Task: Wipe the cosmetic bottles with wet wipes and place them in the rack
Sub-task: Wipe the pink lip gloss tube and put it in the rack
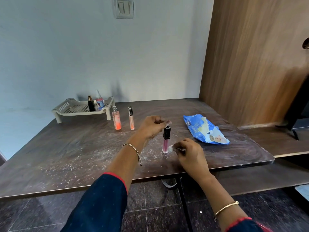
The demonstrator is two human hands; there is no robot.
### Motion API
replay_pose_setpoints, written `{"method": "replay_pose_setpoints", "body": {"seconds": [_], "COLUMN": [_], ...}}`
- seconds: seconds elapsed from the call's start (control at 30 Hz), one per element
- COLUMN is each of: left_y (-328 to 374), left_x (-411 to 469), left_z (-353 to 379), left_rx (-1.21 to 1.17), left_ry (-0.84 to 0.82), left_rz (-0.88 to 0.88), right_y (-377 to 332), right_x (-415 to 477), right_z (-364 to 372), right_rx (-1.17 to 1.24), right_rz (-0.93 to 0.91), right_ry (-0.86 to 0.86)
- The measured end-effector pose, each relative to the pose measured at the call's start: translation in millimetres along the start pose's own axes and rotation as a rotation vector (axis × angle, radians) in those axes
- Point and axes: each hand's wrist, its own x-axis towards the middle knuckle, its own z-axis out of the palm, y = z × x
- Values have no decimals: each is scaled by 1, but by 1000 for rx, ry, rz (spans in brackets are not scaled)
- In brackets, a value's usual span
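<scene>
A pink lip-gloss tube (166, 144) with a black cap stands upright on the dark table (66, 156). My left hand (151, 127) pinches the top of its cap. My right hand (189, 152) holds a small white wet wipe (171, 148) pressed against the tube's lower part. Further back stand an orange spray bottle (116, 120) and a slim peach tube with a silver cap (131, 118). The beige perforated rack (75, 108) at the back left holds a black bottle (91, 103) and a pump bottle (99, 102).
A blue wet-wipe packet (204, 129) lies to the right of my hands. White specks are scattered over the table near the front. A wooden panel (250, 64) rises at the right, with a lower shelf beyond the table edge.
</scene>
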Motion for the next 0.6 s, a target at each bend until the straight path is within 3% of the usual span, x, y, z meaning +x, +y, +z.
{"method": "replay_pose_setpoints", "body": {"seconds": [0.13,0.23,0.33,0.5,0.6], "left_y": [-1,-13,-26,-38,-44], "left_x": [-6,-9,-14,-13,-9], "left_z": [-5,-15,-21,-18,-14], "left_rx": [-186,-201,-177,-110,7], "left_ry": [10,-20,-143,-292,-333], "left_rz": [-67,-114,-111,-89,-81], "right_y": [5,10,14,12,14], "right_x": [-2,-1,-1,1,1], "right_z": [-1,0,1,-8,-14], "right_rx": [230,390,529,969,1073], "right_rz": [197,341,437,551,587], "right_ry": [142,153,141,147,128]}}
